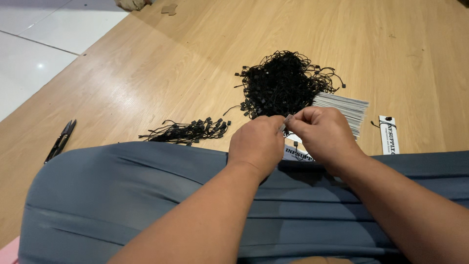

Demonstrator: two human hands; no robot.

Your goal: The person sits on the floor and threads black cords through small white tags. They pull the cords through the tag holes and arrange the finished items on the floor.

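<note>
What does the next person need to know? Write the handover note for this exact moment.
Left hand and right hand: both closed, pinching one small white tag between their fingertips, over the lap.
Loose black tag strings: big pile on the wooden floor, just ahead of the hands.
Small bundle of strings: laid out to the left.
Stack of white tags: right of the pile, behind the right hand.
One tag with a string attached lies far right.
Black snips: far left, untouched.
Done: apparently one tag strung. Left: the stack.

Black string loops (283, 83), white tags (344, 107), grey-blue cloth (146, 195)
</note>
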